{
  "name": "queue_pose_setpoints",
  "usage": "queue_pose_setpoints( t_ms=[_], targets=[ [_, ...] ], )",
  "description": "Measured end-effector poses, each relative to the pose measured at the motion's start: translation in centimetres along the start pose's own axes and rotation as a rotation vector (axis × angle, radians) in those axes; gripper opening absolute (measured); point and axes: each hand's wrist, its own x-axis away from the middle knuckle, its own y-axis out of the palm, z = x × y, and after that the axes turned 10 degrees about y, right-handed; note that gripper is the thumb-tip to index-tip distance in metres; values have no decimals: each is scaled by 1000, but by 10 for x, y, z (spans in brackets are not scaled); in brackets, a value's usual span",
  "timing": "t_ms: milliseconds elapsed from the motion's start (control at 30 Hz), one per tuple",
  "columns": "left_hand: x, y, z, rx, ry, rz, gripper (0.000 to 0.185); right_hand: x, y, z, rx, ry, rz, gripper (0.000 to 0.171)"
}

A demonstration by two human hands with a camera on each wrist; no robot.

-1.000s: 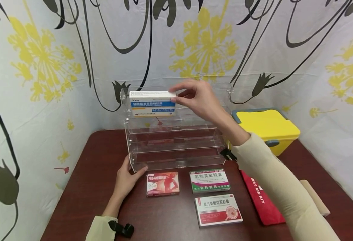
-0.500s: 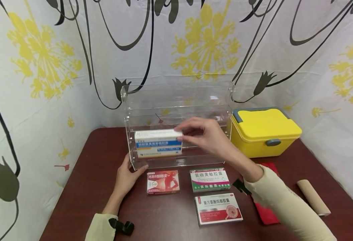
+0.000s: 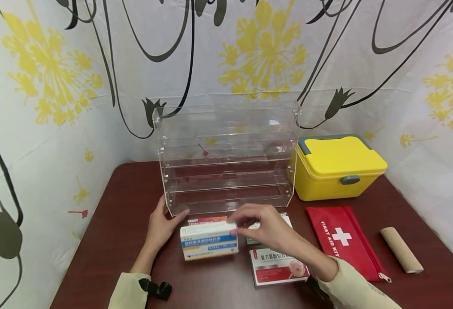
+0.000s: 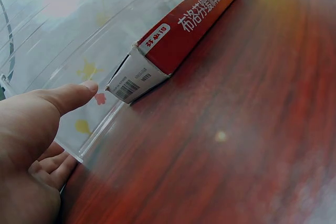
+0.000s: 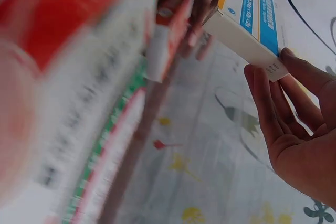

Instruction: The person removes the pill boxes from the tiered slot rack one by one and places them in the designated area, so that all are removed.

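Observation:
My right hand (image 3: 267, 227) pinches one end of a white medicine box (image 3: 209, 244) with blue and orange bands, between thumb and fingers. The box is held over the table in front of a clear acrylic tiered rack (image 3: 230, 210). It partly covers a red medicine box (image 3: 207, 220) behind it. My left hand (image 3: 161, 227) holds the rack's lower left corner; in the left wrist view the thumb (image 4: 73, 95) lies in front of the clear panel and the other fingers are behind it. A green and white medicine box (image 3: 286, 219) is partly hidden by my right hand.
A white and red medicine box (image 3: 274, 277) lies nearer, beside my right forearm. To the right are a yellow lidded box (image 3: 334, 180), a red first aid pouch (image 3: 359, 253) and a tan roll (image 3: 402, 250). Patterned fabric (image 3: 226, 77) hangs behind the table.
My right hand has brought the blue-banded medicine box down from the rack's upper tier, past its lower tiers, to in front of the rack. My left hand has stayed at the corner.

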Motion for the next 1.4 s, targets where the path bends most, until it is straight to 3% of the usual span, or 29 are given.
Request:
queue_pose_setpoints(
  t_ms=[233,600,867,1400],
  targets=[
    [0,0,-2,2,14,23,88,23,15,6,-33,134,-101,25],
    [0,-1,-3,3,14,20,88,38,27,15,-27,159,-186,21],
    [1,-1,-4,9,10,19,88,29,31,26,-21,180,-239,15],
    [1,1,-1,10,9,17,89,19,38,33,121,261,-223,11]
  ],
)
